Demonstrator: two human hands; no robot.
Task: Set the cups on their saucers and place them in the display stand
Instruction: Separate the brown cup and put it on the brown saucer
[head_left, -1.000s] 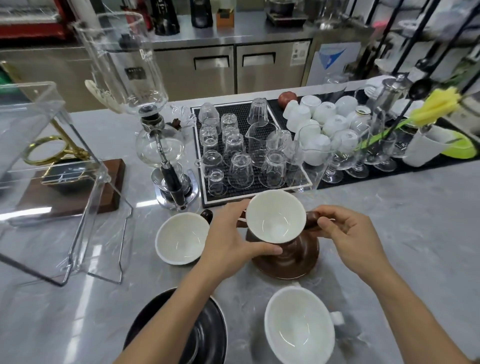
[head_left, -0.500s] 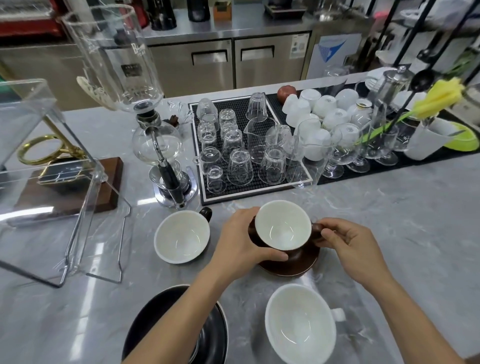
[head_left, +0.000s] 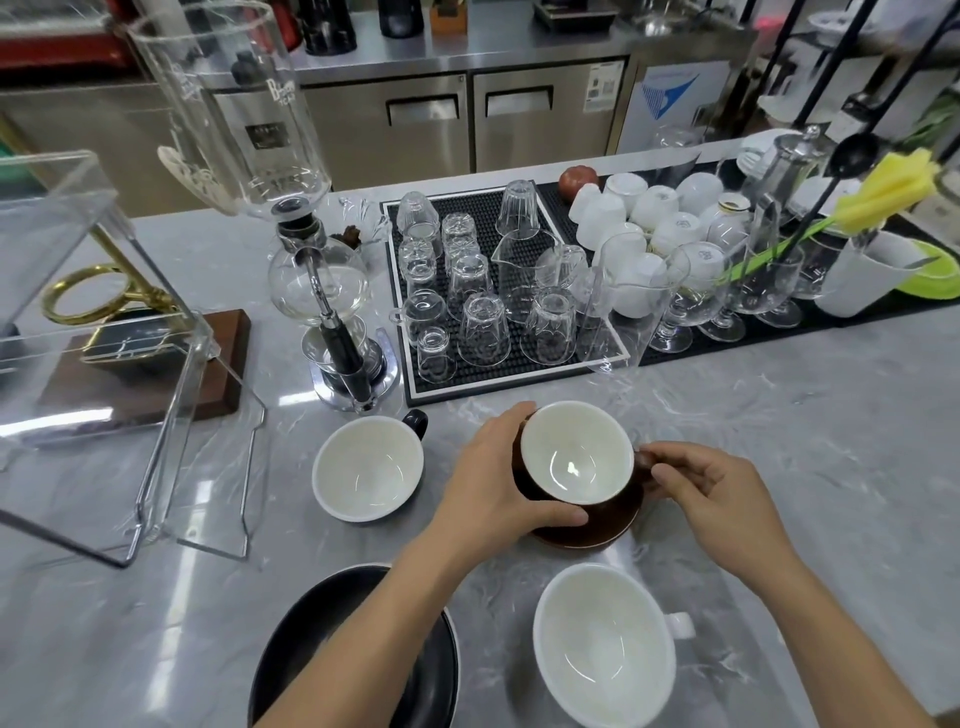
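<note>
A brown cup (head_left: 576, 457) with a white inside rests on a brown saucer (head_left: 597, 530) in the middle of the grey counter. My left hand (head_left: 498, 483) wraps its left side, and my right hand (head_left: 711, 493) pinches its handle on the right. A black-handled cup (head_left: 369, 467) with a white inside stands to the left. A white cup (head_left: 605, 644) sits near the front edge. A black saucer (head_left: 332, 639) lies at the front, partly under my left forearm. The clear acrylic display stand (head_left: 104, 364) stands at the left.
A glass siphon brewer (head_left: 322, 291) stands behind the black-handled cup. A black rubber mat (head_left: 493, 387) holds several upturned glasses. White cups, stemmed glasses and a yellow sponge brush stand on a second mat at the back right. A wooden base with a gold ring sits behind the stand.
The brown cup has come down from above the brown saucer onto it. Both hands went down with it and keep hold of it.
</note>
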